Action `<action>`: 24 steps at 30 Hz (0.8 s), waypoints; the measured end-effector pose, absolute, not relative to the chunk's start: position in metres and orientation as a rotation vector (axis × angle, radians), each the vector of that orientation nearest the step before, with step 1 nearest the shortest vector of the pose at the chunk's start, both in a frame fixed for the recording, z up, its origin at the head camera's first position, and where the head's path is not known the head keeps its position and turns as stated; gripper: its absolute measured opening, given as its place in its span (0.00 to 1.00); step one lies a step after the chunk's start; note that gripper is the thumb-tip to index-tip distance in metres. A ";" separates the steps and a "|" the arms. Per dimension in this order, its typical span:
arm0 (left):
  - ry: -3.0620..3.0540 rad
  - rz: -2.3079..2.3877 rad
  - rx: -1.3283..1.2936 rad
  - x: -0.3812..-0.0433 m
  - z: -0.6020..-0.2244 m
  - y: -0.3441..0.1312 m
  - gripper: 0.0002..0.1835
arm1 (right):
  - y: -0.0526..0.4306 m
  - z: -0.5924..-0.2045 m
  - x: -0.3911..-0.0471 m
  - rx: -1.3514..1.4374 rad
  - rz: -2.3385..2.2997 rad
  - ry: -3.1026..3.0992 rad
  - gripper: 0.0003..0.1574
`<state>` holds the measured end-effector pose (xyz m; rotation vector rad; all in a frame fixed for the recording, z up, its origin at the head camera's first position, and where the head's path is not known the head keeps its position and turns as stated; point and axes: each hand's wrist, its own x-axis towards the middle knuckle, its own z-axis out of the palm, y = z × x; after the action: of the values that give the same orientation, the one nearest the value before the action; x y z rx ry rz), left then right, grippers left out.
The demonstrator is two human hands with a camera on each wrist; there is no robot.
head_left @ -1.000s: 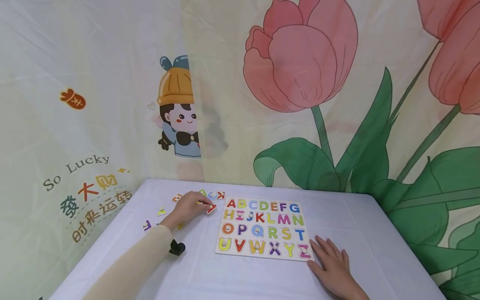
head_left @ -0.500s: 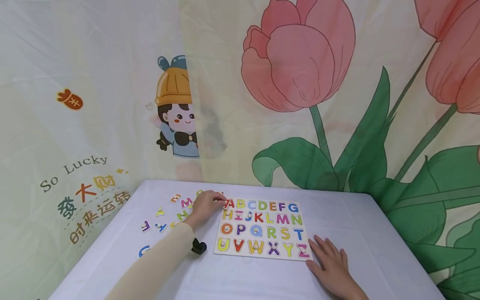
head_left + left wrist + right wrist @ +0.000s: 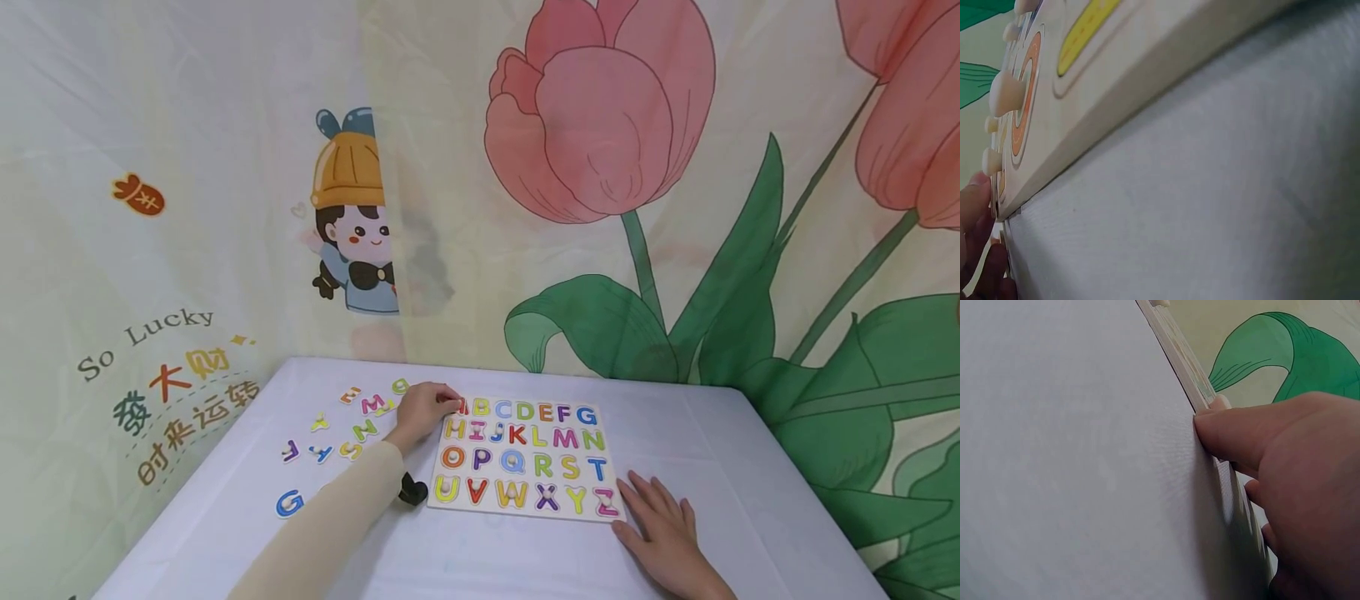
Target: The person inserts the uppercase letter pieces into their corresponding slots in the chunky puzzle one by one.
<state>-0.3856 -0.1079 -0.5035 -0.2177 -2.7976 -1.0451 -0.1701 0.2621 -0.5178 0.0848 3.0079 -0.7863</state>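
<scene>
On the table lies a white alphabet puzzle board [image 3: 529,508], some of its letter slots filled with knobbed pieces. My left hand [image 3: 423,410] is at the board's top left corner, thumb and fingers pinching a red letter piece [image 3: 461,406] over the A slot; the fingers partly hide it. In the left wrist view, fingertips [image 3: 974,203] show at the far end of the board's edge. My right hand [image 3: 667,533] lies with spread fingers beside the lower right corner, near the Z piece [image 3: 606,501]. In the right wrist view its thumb [image 3: 1229,431] touches the board's edge.
Loose letter pieces lie left of the board, among them a blue G [image 3: 289,503], a purple F [image 3: 289,451], a green N [image 3: 364,431] and a magenta M [image 3: 372,404]. A printed curtain [image 3: 465,250] hangs behind the table.
My left hand has carried the red letter piece rightward from the table onto the board's top left corner, at the A slot. The right hand has stayed at the lower right corner.
</scene>
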 end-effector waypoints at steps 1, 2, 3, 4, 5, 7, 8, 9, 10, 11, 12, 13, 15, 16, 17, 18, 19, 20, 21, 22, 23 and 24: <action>-2.795 -1.048 -0.219 -0.386 -0.503 -0.107 0.04 | 0.262 -0.517 -0.170 0.081 -0.786 3.009 0.48; -2.792 -1.050 -0.220 -0.385 -0.503 -0.107 0.04 | 0.262 -0.517 -0.170 0.077 -0.784 3.009 0.48; -2.791 -1.048 -0.219 -0.385 -0.503 -0.107 0.04 | 0.262 -0.517 -0.170 0.073 -0.783 3.010 0.48; -2.792 -1.046 -0.215 -0.385 -0.503 -0.106 0.04 | 0.263 -0.517 -0.170 0.069 -0.783 3.011 0.48; -2.796 -1.045 -0.210 -0.385 -0.503 -0.106 0.04 | 0.263 -0.517 -0.170 0.065 -0.783 3.012 0.49; -2.803 -1.037 -0.200 -0.385 -0.504 -0.105 0.05 | 0.263 -0.517 -0.170 0.062 -0.781 3.011 0.49; -2.806 -1.036 -0.193 -0.384 -0.504 -0.105 0.05 | 0.263 -0.518 -0.170 0.062 -0.781 3.012 0.49; -2.807 -1.039 -0.186 -0.384 -0.504 -0.104 0.05 | 0.263 -0.518 -0.170 0.063 -0.784 3.011 0.49; -2.811 -1.045 -0.177 -0.384 -0.504 -0.104 0.05 | 0.263 -0.519 -0.171 0.062 -0.785 3.012 0.49; -2.812 -1.044 -0.170 -0.384 -0.504 -0.104 0.06 | 0.263 -0.519 -0.171 0.063 -0.786 3.011 0.49; -2.811 -1.044 -0.165 -0.384 -0.504 -0.104 0.06 | 0.263 -0.519 -0.171 0.063 -0.788 3.011 0.49; -2.810 -1.042 -0.162 -0.384 -0.504 -0.104 0.06 | 0.263 -0.519 -0.171 0.061 -0.792 3.013 0.49; -2.809 -1.045 -0.152 -0.383 -0.504 -0.104 0.06 | 0.263 -0.519 -0.171 0.058 -0.796 3.015 0.49; -2.808 -1.041 -0.151 -0.383 -0.504 -0.104 0.06 | 0.263 -0.519 -0.170 0.056 -0.798 3.018 0.49; -2.806 -1.039 -0.149 -0.383 -0.505 -0.104 0.06 | 0.263 -0.519 -0.170 0.055 -0.801 3.019 0.49; -2.805 -1.039 -0.148 -0.383 -0.505 -0.104 0.06 | 0.263 -0.519 -0.170 0.054 -0.802 3.022 0.49; -2.804 -1.040 -0.148 -0.383 -0.505 -0.104 0.06 | 0.263 -0.519 -0.170 0.053 -0.802 3.022 0.49; -2.806 -1.046 -0.143 -0.383 -0.505 -0.104 0.06 | 0.262 -0.518 -0.170 0.055 -0.803 3.019 0.49; -2.804 -1.041 -0.147 -0.383 -0.505 -0.105 0.06 | 0.262 -0.518 -0.170 0.056 -0.805 3.020 0.49; -2.801 -1.037 -0.150 -0.383 -0.505 -0.105 0.06 | 0.262 -0.518 -0.170 0.059 -0.804 3.017 0.49; -2.800 -1.037 -0.150 -0.383 -0.505 -0.104 0.07 | 0.262 -0.518 -0.170 0.060 -0.803 3.017 0.49; -2.798 -1.035 -0.151 -0.383 -0.505 -0.104 0.07 | 0.262 -0.518 -0.170 0.063 -0.801 3.015 0.49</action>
<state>-0.3834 -0.1044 -0.5048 -0.1514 -2.7982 -1.0347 -0.1702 0.2619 -0.5177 0.0632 3.0153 -0.8008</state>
